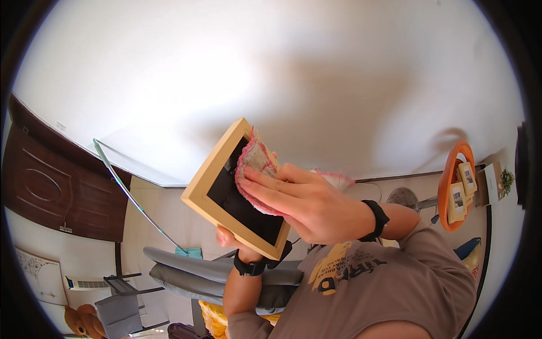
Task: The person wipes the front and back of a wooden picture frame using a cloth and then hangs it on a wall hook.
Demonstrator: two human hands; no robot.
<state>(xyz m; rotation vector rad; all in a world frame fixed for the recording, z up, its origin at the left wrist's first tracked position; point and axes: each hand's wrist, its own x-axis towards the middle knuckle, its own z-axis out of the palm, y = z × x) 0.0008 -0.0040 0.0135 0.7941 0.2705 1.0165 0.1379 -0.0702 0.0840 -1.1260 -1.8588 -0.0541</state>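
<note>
A light wooden picture frame (211, 165) with a dark, glossy pane is held up tilted in front of me. My left hand (227, 237) grips its lower edge, the thumb showing at the near side and the other fingers hidden behind the frame. My right hand (310, 203) presses a whitish cloth with a pink border (258, 159) flat against the pane with its fingertips. The cloth covers the pane's upper right part, and a loose end of it shows beyond the hand. Each wrist wears a black band.
A white wall (350, 68) rises close ahead. On the right, an orange round tray (445, 189) bears several small framed pictures. A mop (135, 200) leans against the wall at left, near a brown door (62, 192). Grey cushioned seating (192, 277) and a grey chair (119, 316) stand below.
</note>
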